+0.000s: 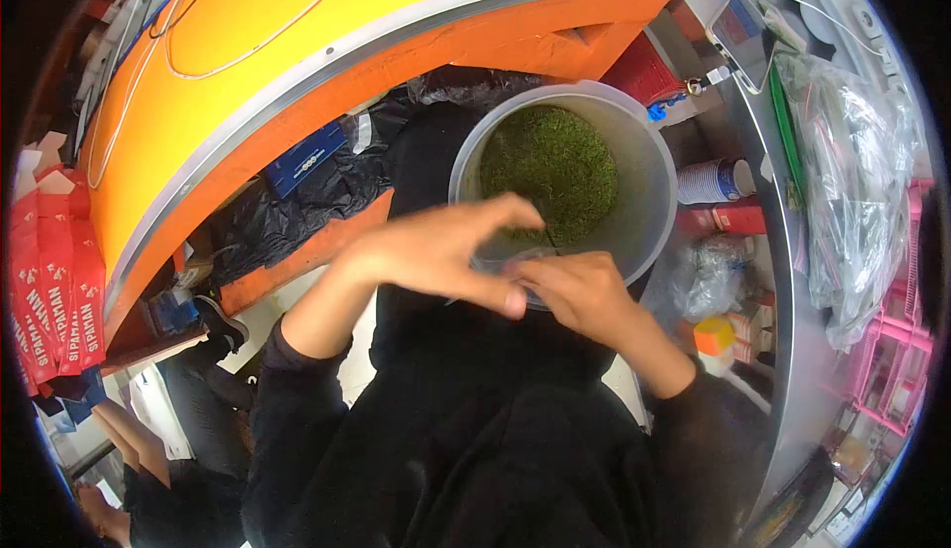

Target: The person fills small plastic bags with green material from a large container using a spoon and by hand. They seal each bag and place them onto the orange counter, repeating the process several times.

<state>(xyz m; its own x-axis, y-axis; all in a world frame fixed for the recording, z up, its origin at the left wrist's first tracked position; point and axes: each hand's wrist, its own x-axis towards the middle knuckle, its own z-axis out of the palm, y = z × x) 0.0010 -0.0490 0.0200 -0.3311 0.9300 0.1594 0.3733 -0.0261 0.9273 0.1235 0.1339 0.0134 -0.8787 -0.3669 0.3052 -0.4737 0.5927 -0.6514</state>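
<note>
A translucent plastic bucket (649, 166) stands between my legs, with a mass of finely shredded green leaves (555, 166) inside. Over its near rim, my left hand (441, 251) is held with thumb and fingers spread apart, holding nothing that I can see. My right hand (584, 295) is at the same rim, its fingertips pinched together close to my left thumb. Something clear and thin, perhaps plastic, shows faintly between the hands, but blur hides what it is. A short dark strip shows by the right fingertips.
A yellow-topped counter (248, 23) with a white cable curves ahead. Below it lie black plastic bags (347, 176) and a blue box (305, 159). At right are stacked paper cups (715, 181) and clear plastic bags (857, 171). Red printed packets (59, 290) and another person (188, 498) are at left.
</note>
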